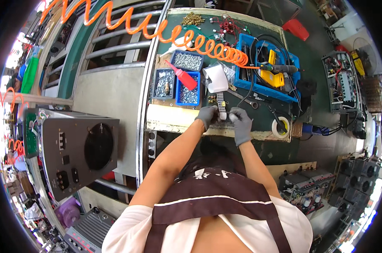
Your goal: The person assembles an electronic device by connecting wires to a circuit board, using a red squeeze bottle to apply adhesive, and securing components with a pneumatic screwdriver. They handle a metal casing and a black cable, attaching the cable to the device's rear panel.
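First: What containers does the counter (262,121) carry?
Second: Three small bins stand at its left. The bright blue bin (188,104) holds small metal pieces (189,96), with a red bottle (186,79) lying across it; the left bin (155,85) holds similar pieces and one copper-coloured fitting (167,87); the rear bin (186,52) holds silvery pieces

First: And the large blue crate (263,93)?
Second: Found at the right, containing yellow tools (272,79) and black cables (251,57)

First: Where is the pale strip (221,101), and what of the grip?
Second: Near the counter's front edge, between the left hand (207,117) and right hand (241,124), both grey-gloved and curled by its near end; whether either grip is closed on it cannot be told
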Demonstrator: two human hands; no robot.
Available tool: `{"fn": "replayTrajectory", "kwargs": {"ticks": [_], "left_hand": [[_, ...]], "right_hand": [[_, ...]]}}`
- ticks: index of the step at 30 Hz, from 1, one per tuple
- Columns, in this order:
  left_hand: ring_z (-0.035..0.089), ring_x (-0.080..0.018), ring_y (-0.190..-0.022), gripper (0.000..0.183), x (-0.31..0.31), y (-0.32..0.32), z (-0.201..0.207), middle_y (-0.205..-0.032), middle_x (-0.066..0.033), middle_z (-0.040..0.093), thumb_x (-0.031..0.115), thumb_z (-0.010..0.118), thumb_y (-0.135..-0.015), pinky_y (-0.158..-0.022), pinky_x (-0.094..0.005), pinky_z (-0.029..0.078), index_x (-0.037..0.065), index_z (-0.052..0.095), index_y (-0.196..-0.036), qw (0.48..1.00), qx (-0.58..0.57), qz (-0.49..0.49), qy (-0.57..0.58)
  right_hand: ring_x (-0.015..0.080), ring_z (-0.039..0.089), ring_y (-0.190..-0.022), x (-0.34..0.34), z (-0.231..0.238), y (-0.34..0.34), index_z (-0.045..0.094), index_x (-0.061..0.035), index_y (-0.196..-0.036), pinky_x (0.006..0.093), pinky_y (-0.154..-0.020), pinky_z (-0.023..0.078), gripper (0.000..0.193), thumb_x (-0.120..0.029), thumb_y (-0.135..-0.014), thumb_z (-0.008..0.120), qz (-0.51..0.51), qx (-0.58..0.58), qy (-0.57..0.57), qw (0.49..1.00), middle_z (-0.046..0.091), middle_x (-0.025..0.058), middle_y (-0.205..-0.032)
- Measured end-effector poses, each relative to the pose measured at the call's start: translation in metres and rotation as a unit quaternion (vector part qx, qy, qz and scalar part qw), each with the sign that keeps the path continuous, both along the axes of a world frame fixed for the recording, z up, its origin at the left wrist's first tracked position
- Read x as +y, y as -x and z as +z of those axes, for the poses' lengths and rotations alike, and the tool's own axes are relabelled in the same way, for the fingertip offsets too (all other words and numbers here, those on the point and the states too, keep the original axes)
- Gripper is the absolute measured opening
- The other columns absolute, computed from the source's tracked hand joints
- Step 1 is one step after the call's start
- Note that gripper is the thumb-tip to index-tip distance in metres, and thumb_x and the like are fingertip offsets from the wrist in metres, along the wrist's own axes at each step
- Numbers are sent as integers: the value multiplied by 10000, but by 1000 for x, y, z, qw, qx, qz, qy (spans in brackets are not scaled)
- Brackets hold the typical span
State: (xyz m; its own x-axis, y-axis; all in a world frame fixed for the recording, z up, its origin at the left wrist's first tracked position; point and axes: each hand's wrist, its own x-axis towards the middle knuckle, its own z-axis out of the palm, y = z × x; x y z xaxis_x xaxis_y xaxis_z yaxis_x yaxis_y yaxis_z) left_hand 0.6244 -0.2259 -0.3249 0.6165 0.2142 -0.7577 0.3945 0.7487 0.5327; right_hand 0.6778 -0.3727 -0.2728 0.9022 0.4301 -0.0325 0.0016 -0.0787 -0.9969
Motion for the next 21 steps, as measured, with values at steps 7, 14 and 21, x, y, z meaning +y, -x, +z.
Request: {"fn": "replayTrajectory", "kwargs": {"ticks": [7,14,21], "left_hand": [[595,-191,-667,244,35,137,98,-808,-95,635,194,551,-860,-610,-279,484,-10,630,-967,949,8,40,-313],[563,-268,-869,157,79,315,317,-924,-126,613,34,601,-802,-796,-339,439,21,622,-958,353,146,224,-897],[504,-314,-978,312,118,412,353,-993,-131,573,159,623,-753,-876,-407,385,63,602,-1049,290,335,203,-873]], "right_hand": [[183,582,-738,75,77,30,581,-4,-914,306,-690,487,125,6,-798,536,187,260,-173,931,601,92,-835],[148,560,-713,205,158,134,580,31,-870,272,-700,471,132,-12,-759,523,417,257,-217,844,583,77,-764],[150,583,-713,255,227,238,581,15,-862,262,-693,493,122,16,-774,497,549,308,-246,737,612,94,-796]]}}
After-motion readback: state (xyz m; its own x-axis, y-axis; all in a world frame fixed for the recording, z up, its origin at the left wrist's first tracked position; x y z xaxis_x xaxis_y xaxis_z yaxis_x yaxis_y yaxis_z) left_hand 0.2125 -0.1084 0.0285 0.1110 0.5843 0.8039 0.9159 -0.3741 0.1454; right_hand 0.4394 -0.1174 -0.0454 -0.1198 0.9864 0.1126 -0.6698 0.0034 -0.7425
